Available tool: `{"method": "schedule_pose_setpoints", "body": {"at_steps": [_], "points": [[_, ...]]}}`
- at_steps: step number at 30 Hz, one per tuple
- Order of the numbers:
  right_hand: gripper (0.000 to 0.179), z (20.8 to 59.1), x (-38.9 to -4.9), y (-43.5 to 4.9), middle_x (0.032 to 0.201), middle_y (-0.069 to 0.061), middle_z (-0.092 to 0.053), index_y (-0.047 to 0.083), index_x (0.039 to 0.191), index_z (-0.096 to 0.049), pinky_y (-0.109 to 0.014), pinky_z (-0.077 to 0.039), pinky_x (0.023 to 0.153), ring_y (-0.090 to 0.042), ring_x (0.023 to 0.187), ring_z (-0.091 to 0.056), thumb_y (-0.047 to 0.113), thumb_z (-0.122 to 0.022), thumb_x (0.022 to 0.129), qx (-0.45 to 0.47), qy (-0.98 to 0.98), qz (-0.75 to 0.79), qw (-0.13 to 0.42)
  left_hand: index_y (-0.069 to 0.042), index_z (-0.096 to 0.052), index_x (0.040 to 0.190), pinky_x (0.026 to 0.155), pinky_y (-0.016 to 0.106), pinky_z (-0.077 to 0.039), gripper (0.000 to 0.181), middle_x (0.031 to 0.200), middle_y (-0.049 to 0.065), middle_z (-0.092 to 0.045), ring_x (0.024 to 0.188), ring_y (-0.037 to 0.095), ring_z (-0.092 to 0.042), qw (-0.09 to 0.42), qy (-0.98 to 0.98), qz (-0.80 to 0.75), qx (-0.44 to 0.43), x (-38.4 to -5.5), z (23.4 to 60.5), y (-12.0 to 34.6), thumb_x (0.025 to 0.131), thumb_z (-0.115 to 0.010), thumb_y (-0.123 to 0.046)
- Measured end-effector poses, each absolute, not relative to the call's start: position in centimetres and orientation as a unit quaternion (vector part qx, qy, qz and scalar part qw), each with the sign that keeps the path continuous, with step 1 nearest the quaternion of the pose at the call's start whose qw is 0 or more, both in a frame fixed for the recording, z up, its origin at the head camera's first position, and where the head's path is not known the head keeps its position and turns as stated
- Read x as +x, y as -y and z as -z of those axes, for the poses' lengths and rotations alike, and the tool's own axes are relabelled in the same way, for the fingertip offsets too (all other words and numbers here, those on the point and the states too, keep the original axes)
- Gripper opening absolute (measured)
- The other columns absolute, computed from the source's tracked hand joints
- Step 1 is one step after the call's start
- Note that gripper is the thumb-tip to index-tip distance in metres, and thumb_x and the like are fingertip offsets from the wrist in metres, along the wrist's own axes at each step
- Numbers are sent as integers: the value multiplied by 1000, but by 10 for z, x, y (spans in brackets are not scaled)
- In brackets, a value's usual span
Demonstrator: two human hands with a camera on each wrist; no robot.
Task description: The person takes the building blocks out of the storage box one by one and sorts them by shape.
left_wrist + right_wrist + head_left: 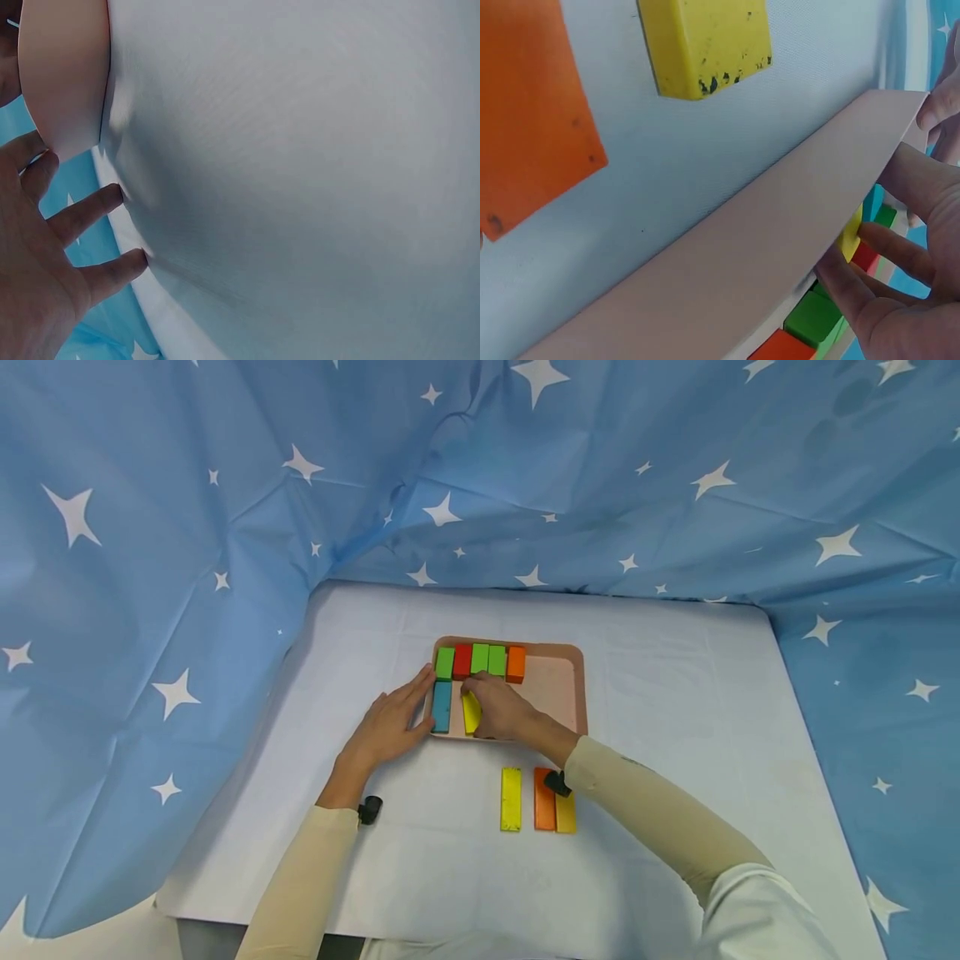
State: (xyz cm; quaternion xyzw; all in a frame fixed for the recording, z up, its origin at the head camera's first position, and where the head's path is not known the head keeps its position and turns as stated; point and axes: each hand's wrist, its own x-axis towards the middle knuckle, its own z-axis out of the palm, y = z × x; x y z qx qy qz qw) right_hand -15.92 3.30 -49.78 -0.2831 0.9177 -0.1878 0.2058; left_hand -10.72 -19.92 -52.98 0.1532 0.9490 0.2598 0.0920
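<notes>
A shallow pinkish-tan tray [558, 693] stands on the table with coloured blocks inside. My right hand [504, 706] reaches over its near wall and grips a yellow block [471, 714], which lies slightly slanted in the front row. To the left of that block is a blue block [441, 707]. Along the back row are a red block [462, 660], several green blocks [480, 657] and an orange block [515, 665]. My left hand [386, 727] rests against the tray's left side, fingers extended; in the left wrist view its fingertips touch the tray's outer wall [64, 75].
In front of the tray, a yellow block [511, 799] lies on the white table [675, 693]. To its right are an orange block [544, 799] and a darker yellow block [566, 816], side by side, partly under my right wrist. A blue star-patterned curtain [600, 468] surrounds the table.
</notes>
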Motion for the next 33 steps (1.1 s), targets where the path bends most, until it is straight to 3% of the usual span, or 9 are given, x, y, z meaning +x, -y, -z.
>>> {"method": "schedule_pose_setpoints", "body": {"at_steps": [21,33], "points": [[70,484,-151,-45,142,-12,-57,10,137,-64,-37,-58,102,-24,116,-57,27,-94,76,-256,-925,201,197,-21,-21,168,120,73,-26,78,176,-6,-16,157,30,-32,89,-950,-257,154,-106,528,197,103,-61,-38],[67,461,-128,-56,145,-14,-57,10,133,-66,-40,-56,104,-27,120,-60,26,-94,74,-261,-926,224,157,-21,-20,168,120,73,-25,78,176,-7,-15,158,29,-31,94,-950,-255,152,-105,527,198,103,-60,-39]]}}
